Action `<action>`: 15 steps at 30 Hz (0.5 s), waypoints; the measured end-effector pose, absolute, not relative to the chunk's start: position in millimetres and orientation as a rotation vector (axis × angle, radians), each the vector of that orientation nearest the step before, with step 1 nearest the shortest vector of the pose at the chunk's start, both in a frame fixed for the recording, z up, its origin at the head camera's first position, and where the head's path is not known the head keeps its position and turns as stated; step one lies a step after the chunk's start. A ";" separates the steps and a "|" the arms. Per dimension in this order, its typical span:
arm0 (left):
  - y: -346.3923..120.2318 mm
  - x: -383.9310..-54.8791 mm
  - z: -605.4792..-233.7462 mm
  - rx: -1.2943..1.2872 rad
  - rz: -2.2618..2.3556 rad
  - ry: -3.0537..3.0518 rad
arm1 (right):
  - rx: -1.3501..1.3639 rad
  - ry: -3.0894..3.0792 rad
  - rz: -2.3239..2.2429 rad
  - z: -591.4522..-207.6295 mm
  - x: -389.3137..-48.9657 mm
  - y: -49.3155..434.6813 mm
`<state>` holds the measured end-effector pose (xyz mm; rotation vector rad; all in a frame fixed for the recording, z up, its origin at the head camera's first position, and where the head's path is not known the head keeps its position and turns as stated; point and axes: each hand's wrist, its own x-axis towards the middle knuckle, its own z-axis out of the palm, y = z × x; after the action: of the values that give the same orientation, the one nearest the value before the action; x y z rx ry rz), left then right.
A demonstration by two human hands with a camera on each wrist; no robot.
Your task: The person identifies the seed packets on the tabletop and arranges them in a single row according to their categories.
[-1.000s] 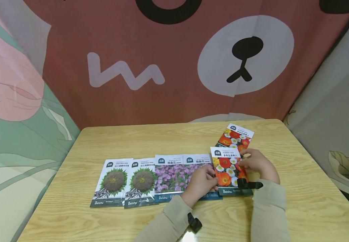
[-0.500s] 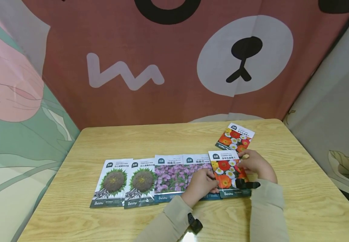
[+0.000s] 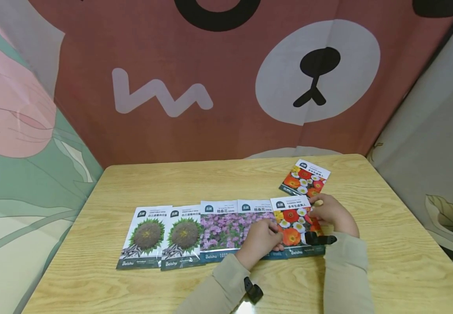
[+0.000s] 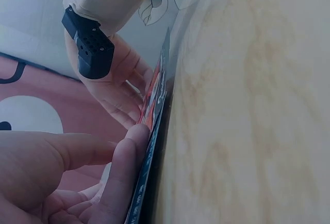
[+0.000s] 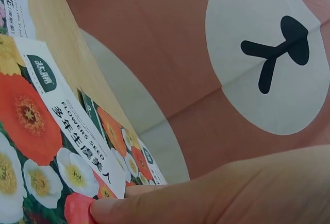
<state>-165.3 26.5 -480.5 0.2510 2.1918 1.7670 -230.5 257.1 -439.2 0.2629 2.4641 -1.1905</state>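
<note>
My right hand (image 3: 335,213) pinches the right edge of a poppy seed packet (image 3: 291,218), thumb on its front. In the right wrist view, the thumb (image 5: 129,206) overlaps the printed red flowers. This packet lies at the right end of a row, its left edge over a purple-flower seed packet (image 3: 255,208). My left hand (image 3: 261,240) rests its fingers on that purple packet, fingertips right at the seam with the poppy packet. The left wrist view shows these fingers (image 4: 121,167) lying along the packets, close over the table.
A second poppy seed packet (image 3: 305,178) lies tilted behind the row. Leftward in the row are another purple-flower packet (image 3: 218,231) and two sunflower seed packets (image 3: 148,235), (image 3: 185,235), overlapping. The wooden table (image 3: 195,183) ends at a bear-print curtain (image 3: 218,131).
The right hand has moved the poppy packet slightly left and towards the person, laying it against the purple packet and baring more of the second poppy packet. The left hand has stayed in place.
</note>
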 end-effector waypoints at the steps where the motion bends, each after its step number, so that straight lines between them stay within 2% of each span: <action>1: 26.3 -165.3 -480.3 0.249 1.764 2.191 | 0.267 2.465 -1.188 -439.0 -230.3 256.8; 15: 25.5 -165.7 -479.9 0.270 1.712 2.210 | 0.321 2.469 -1.139 -440.3 -229.6 255.3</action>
<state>-165.7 25.5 -479.9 0.2696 2.2103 1.7121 -229.6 255.3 -440.3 0.3210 2.4688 -1.1387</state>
